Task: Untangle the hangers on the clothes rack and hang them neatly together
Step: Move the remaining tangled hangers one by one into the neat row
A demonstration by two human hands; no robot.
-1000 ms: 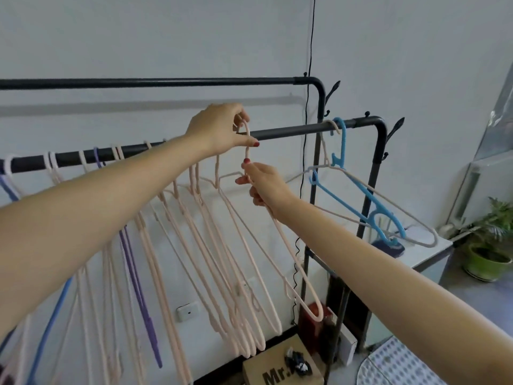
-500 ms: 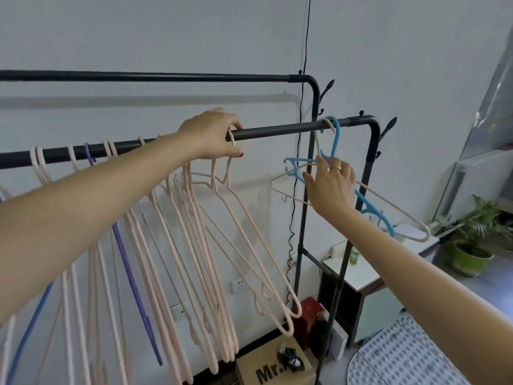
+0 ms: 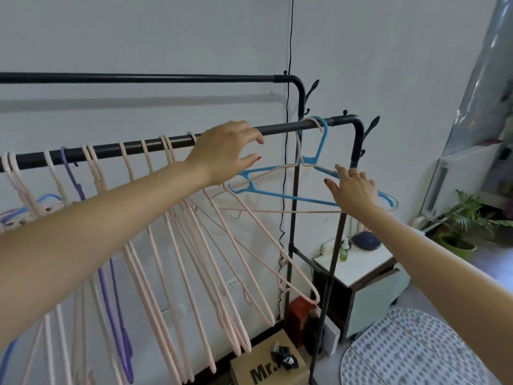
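Observation:
A black clothes rack has a lower front rail (image 3: 286, 128) and a higher back rail (image 3: 138, 78). Several pale pink hangers (image 3: 194, 245) hang in a bunch along the front rail, with a purple hanger (image 3: 75, 179) among them. Near the rail's right end a blue hanger (image 3: 319, 151) and a pink hanger (image 3: 277, 211) hang interlocked. My left hand (image 3: 227, 154) hovers by the rail with fingers spread, holding nothing. My right hand (image 3: 352, 190) rests on the right side of the blue and pink pair; the fingers look loosely extended, without a closed grip.
A cardboard box (image 3: 266, 368) sits on the floor below the rack. A white cabinet (image 3: 361, 262) with a small bottle stands to the right, a potted plant (image 3: 460, 232) further right. A black cable (image 3: 288, 107) runs down the wall.
My left hand has let go of the pink hanger's hook and opened, shifting right along the rail. My right hand has slid to the right side of the blue and pink pair, which swung round.

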